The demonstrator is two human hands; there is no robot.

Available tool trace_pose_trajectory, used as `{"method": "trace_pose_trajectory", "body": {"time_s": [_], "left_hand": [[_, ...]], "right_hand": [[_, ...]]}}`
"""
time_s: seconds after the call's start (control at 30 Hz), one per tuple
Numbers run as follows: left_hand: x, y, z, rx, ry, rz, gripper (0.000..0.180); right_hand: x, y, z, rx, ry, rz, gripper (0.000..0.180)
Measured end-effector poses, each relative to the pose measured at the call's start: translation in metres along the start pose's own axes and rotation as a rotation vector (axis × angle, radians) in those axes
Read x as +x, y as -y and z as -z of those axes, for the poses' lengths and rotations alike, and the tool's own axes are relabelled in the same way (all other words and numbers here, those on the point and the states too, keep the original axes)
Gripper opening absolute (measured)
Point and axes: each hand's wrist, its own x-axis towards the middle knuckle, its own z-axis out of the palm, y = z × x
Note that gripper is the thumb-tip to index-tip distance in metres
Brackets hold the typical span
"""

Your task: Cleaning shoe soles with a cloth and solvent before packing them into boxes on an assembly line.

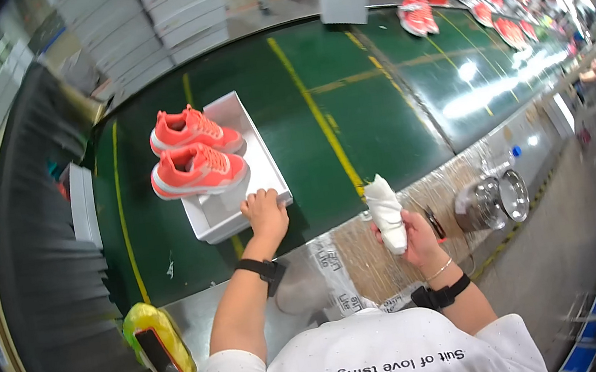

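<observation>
My left hand (266, 213) grips the near right rim of an open white shoe box (217, 230), its fingers curled over the edge. A pair of coral-red sneakers with white soles rests on the box: the nearer sneaker (197, 171) and the farther sneaker (191, 131) lie side by side, toes to the right, across its left side. In my right hand (418, 239) is a white wad of wrapping paper (385, 212), rolled long and held upright over the bench edge.
The box stands on a green conveyor belt (331, 97) with yellow lines. Right of my right hand are scissors (434, 224) and a metal canister (478, 206). A phone (158, 354) lies on a yellow bag at lower left. Stacked boxes (186, 11) and co-workers with more sneakers (417, 15) are beyond.
</observation>
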Motion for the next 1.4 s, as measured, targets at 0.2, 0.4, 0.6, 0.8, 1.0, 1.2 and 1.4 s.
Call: {"method": "trace_pose_trajectory", "body": {"time_s": [0.2,0.4,0.6,0.8,1.0,1.2,1.4], "left_hand": [[-0.015,-0.083,-0.034,0.008,0.173,-0.132,0.028],[0.003,-0.104,-0.040,0.128,0.285,-0.058,0.034],[0.013,-0.110,-0.030,0.207,0.348,-0.032,0.042],[0.000,-0.068,-0.017,-0.053,0.170,-0.278,0.048],[-0.029,-0.047,0.015,-0.025,0.100,-0.314,0.050],[-0.050,-0.025,0.022,-0.056,0.155,-0.176,0.058],[-0.054,-0.016,0.025,-0.053,0.208,-0.090,0.064]], "right_hand": [[-0.062,0.031,0.016,-0.208,-0.097,0.329,0.045],[-0.127,0.051,0.012,-0.456,-0.165,0.526,0.063],[-0.166,0.066,0.041,-0.501,-0.218,0.623,0.065],[-0.187,0.099,0.071,-0.143,-0.246,0.607,0.056],[-0.196,0.171,0.109,-1.668,-1.132,0.821,0.063],[-0.155,0.178,0.125,-2.108,-0.950,0.333,0.051],[-0.147,0.180,0.132,-1.951,-1.000,0.419,0.038]]}}
